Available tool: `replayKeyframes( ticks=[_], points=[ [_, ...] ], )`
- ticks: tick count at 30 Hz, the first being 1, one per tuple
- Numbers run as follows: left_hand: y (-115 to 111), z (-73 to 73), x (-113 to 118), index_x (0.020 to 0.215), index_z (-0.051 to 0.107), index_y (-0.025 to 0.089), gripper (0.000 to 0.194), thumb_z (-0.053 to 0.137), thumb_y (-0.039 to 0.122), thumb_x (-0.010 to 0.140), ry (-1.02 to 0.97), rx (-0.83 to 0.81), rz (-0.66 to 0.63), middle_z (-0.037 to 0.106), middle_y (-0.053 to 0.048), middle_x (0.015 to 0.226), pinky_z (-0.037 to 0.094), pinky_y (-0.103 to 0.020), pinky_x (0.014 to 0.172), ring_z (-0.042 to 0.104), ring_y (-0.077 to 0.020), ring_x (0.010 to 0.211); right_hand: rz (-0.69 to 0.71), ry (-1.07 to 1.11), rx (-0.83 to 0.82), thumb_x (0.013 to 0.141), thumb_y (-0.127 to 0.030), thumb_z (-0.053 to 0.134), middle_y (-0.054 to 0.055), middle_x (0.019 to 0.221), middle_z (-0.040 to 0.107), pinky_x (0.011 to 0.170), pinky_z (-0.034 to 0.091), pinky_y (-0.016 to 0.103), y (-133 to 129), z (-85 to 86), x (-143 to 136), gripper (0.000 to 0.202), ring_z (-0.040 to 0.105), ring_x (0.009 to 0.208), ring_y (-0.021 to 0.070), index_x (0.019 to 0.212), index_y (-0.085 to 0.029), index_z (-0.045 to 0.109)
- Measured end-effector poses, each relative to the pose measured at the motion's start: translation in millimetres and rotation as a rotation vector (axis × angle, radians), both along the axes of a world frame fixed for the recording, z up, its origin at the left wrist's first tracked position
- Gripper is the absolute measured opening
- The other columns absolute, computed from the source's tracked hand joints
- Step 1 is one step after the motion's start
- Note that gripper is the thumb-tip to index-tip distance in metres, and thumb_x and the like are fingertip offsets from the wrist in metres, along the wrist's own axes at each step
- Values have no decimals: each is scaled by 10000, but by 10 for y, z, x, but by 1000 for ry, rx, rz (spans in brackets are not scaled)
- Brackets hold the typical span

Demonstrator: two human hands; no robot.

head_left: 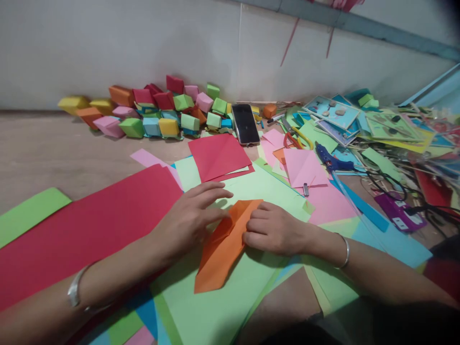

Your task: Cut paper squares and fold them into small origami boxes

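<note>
A folded orange paper (219, 256) lies on light green sheets (215, 306) in front of me. My left hand (192, 218) rests on its left side, fingers spread flat and pressing it down. My right hand (275, 227) presses the orange paper's right edge with curled fingers. Both wrists wear silver bangles. The upper tip of the orange paper shows between the two hands.
A big red sheet (82, 230) lies left, a creased red square (219, 155) behind. Folded paper boxes (154, 112) pile by the wall. A phone (245, 123), a blue glue gun (332, 160), scissors (296, 139) and scattered craft paper (388, 129) crowd the right.
</note>
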State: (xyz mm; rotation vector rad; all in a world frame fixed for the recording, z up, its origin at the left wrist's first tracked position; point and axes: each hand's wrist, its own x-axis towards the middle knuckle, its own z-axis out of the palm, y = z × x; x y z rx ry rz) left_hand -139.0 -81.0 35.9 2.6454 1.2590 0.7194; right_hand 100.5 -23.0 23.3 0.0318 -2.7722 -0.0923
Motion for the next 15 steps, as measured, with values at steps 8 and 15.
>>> replayKeyframes(
  ticks=[8,15],
  points=[
    [-316,173,250,703,667,188,282,532,360,881,197,-73,151,597,-89,811,357,-390,651,477,-257,792,-135,102,-180,1025,-332,420,26,708,625,621,319,293,-65,-149,-73,309,497,676,159,905,-135,626],
    [-227,51,221,801,696,186,152,584,224,896,325,-144,197,629,-76,872,326,-365,666,480,-244,810,-379,-70,-282,932,-276,579,72,855,628,653,319,298,36,-102,19,150,471,750,179,950,-129,607]
  ],
)
